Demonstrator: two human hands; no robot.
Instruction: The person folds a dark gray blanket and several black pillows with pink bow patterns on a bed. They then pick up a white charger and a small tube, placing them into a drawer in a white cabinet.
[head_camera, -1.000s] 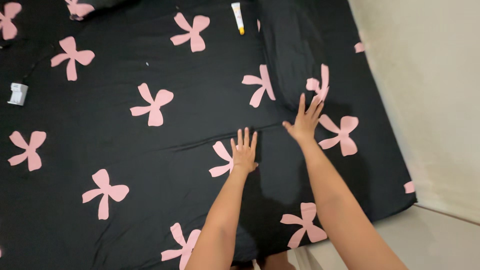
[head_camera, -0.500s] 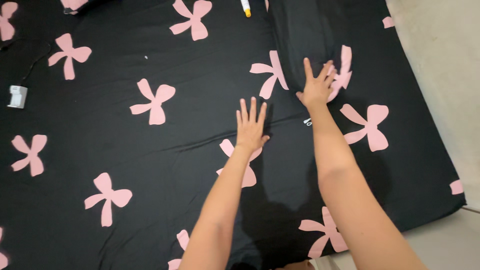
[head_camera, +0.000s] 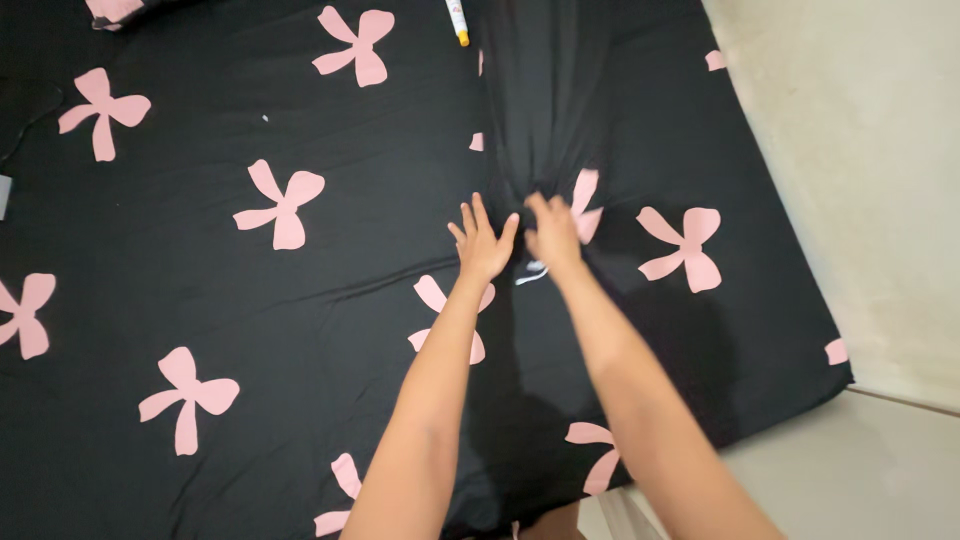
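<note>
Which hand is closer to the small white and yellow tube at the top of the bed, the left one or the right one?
Left, narrowly. The left hand lies flat on the black bedsheet, almost directly below the tube. The right hand grips the bunched pillow end, further to the right.

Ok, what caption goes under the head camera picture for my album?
Right hand bunches a black pillow end; left hand rests flat beside it on the bow-print sheet.
</note>
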